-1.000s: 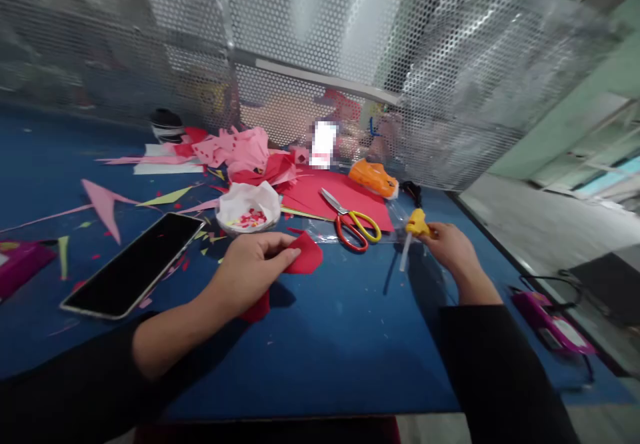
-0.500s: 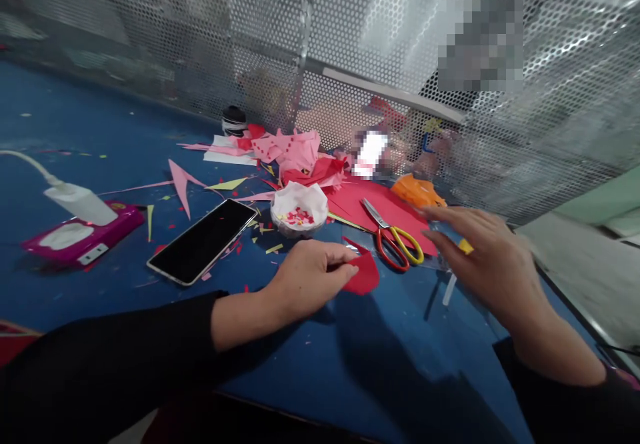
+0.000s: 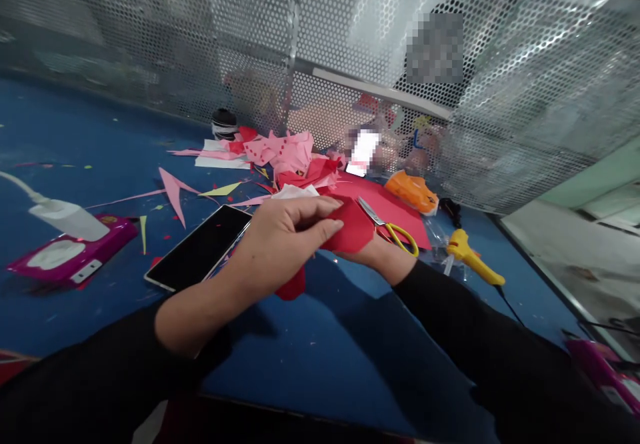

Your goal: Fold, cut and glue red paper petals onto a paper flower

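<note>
Over the middle of the blue bench [image 3: 300, 357], between its near edge and the litter along the far edge, the red paper piece [image 3: 353, 227] is raised between the two hands. From the left hand [image 3: 273, 247] it lies directly to the right, at the tips of thumb and forefinger; these stand a little apart with red showing between them, so whether they pinch it cannot be told. The right hand [image 3: 377, 257] comes in from the right-hand side, its wrist emerging beyond the paper's right border; its fingers are covered by the paper, grip state unreadable. Long axis of the paper: appears roughly side to side, from left fingertips toward right wrist, though foreshortening makes this uncertain. Neither hand is clearly the nearer; both sit right at it. A lower red flap [image 3: 291, 285] shows beneath the left palm; unclear if joined to the same piece. Surroundings: scissors [image 3: 403, 239], blades slightly parted, lie on the red sheet [image 3: 407, 214] toward the far edge, partly behind the right wrist. Yellow glue gun [image 3: 473, 259] rests near the bench's right edge, nozzle end toward the hands, well apart from both. Dark-screened phone [image 3: 203, 247] lies beside the left forearm.
</note>
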